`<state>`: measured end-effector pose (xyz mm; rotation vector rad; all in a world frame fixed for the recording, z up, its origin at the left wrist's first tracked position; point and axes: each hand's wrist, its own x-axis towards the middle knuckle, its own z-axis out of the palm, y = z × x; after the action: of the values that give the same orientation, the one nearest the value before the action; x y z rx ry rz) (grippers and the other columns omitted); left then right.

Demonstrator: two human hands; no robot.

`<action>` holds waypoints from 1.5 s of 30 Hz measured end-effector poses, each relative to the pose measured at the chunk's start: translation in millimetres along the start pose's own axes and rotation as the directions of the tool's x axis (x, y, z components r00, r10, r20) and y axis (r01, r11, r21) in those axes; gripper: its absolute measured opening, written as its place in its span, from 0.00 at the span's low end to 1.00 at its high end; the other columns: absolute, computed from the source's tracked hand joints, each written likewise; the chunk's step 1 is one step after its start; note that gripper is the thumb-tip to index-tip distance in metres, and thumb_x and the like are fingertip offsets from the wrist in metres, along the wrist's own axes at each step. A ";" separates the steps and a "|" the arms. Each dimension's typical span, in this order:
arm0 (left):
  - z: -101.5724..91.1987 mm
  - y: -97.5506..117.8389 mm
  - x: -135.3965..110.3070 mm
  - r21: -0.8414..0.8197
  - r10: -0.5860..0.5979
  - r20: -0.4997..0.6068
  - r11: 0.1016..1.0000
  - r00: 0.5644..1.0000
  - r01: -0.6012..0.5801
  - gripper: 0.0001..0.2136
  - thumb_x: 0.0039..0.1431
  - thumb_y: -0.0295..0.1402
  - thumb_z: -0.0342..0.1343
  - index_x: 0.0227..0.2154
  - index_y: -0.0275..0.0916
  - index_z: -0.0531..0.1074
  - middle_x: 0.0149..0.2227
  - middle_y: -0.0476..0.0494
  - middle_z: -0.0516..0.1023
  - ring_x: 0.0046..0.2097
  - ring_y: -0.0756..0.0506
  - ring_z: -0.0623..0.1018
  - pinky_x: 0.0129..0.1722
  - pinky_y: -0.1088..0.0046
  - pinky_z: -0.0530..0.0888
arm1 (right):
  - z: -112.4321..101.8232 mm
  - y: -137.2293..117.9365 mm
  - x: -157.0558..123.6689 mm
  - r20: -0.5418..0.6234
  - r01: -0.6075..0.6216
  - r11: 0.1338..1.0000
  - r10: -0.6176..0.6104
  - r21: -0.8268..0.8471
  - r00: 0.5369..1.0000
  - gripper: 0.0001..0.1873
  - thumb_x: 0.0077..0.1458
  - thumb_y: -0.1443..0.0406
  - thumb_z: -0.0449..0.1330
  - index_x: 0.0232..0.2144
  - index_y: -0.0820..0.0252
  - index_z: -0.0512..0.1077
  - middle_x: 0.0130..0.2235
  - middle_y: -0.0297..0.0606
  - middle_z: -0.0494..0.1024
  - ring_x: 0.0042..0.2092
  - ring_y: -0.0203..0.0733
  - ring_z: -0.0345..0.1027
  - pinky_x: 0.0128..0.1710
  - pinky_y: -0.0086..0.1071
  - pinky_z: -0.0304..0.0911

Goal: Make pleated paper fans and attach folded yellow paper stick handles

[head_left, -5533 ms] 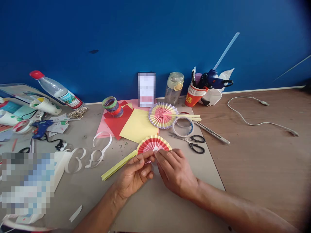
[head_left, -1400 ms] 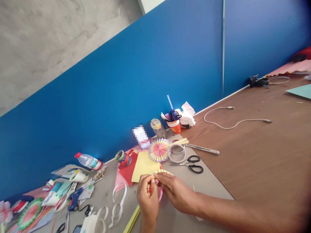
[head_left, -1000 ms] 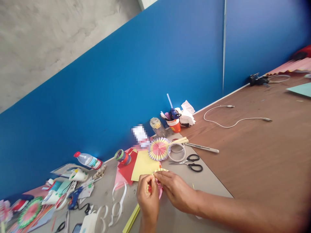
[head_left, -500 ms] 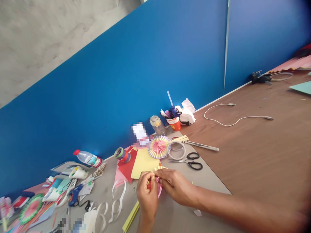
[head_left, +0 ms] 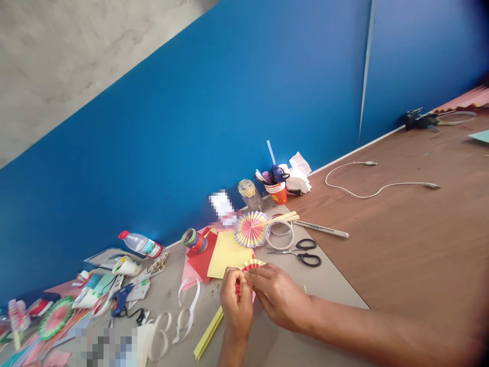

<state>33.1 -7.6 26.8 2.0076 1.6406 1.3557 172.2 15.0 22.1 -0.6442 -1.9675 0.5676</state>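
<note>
Grip is narrow on both sides, head view: left hand (head_left: 237, 300) pinches the pleated fan (head_left: 253, 263) thumb to forefinger, right hand (head_left: 280, 294) lays bent fingers over it from the other side. Fingertips meet near its middle; exact contact is hidden. Fan sits between the hands, toward the near edge of the grey bench (head_left: 332, 285), its yellow-and-red rim showing past the knuckles. Probably pinched there because pleats spring apart if only one side is held. Yellow folded strip (head_left: 208, 334) lies just left of the left hand, pointing at the near edge; can't tell if it's joined to the fan, hand covers that end. Scissors (head_left: 293, 251) lie beyond the right hand near the right edge, loops toward that edge, so likely handy for a right-hand pickup. Tape roll (head_left: 293, 237) is just behind them, purple-rimmed rosette (head_left: 250, 229) beside it, its sticks reaching over the roll. Pen-like tool (head_left: 324, 229) crosses the right edge onto the brown wood. Yellow sheet (head_left: 228, 255) and red sheet (head_left: 200, 259) overlap mid-bench, presumably parked clear of the hands. Paper cup (head_left: 277, 193) stands at the back edge, corralling the upright tools.
</note>
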 end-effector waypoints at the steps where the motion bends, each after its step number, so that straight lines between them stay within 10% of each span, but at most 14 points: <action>1: 0.4 -0.8 -0.6 -0.010 -0.001 0.003 1.000 1.000 0.002 0.08 0.57 0.25 0.45 0.24 0.40 0.60 0.25 0.52 0.63 0.27 0.50 0.67 0.28 0.77 0.68 | -1.8 -0.5 1.4 0.018 -0.051 0.998 0.050 0.047 0.999 0.10 0.55 0.72 0.46 0.27 0.61 0.66 0.26 0.37 0.70 0.27 0.37 0.59 0.30 0.30 0.53; 10: 1.2 2.0 -0.2 -0.024 0.034 0.050 0.999 0.998 -0.033 0.07 0.58 0.25 0.46 0.26 0.40 0.64 0.28 0.49 0.66 0.30 0.50 0.70 0.30 0.77 0.69 | -15.7 -3.8 11.5 0.168 -0.431 0.867 0.400 0.249 0.901 0.12 0.47 0.75 0.48 0.17 0.61 0.64 0.21 0.30 0.65 0.25 0.32 0.54 0.25 0.27 0.46; 21: -2.0 10.6 0.8 0.026 0.112 0.075 0.993 0.991 -0.114 0.08 0.58 0.24 0.48 0.26 0.39 0.66 0.27 0.49 0.68 0.29 0.51 0.71 0.27 0.79 0.68 | -2.9 3.8 5.6 -0.017 -0.306 0.946 0.309 0.104 0.951 0.12 0.43 0.74 0.52 0.14 0.61 0.56 0.17 0.28 0.57 0.23 0.31 0.48 0.26 0.27 0.45; 32: -5.0 8.3 -1.4 -0.054 0.019 0.067 0.998 0.998 -0.015 0.07 0.58 0.25 0.48 0.27 0.39 0.67 0.28 0.49 0.68 0.31 0.49 0.72 0.30 0.76 0.70 | -8.3 -1.0 9.1 0.150 -0.490 0.764 0.474 0.421 0.868 0.10 0.45 0.73 0.49 0.17 0.62 0.66 0.21 0.31 0.67 0.25 0.32 0.58 0.25 0.25 0.52; 45: -4.9 17.8 3.7 0.151 0.220 -0.018 0.965 0.975 -0.215 0.08 0.56 0.22 0.48 0.25 0.39 0.67 0.26 0.49 0.69 0.29 0.50 0.71 0.29 0.77 0.69 | -9.4 0.4 6.3 0.079 -0.258 0.946 0.247 0.197 0.966 0.13 0.51 0.74 0.49 0.17 0.60 0.60 0.21 0.29 0.63 0.24 0.31 0.53 0.26 0.25 0.49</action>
<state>41.0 -12.6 43.1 2.3220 1.6176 1.3826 178.1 20.5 30.1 -0.7620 -1.8549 0.9420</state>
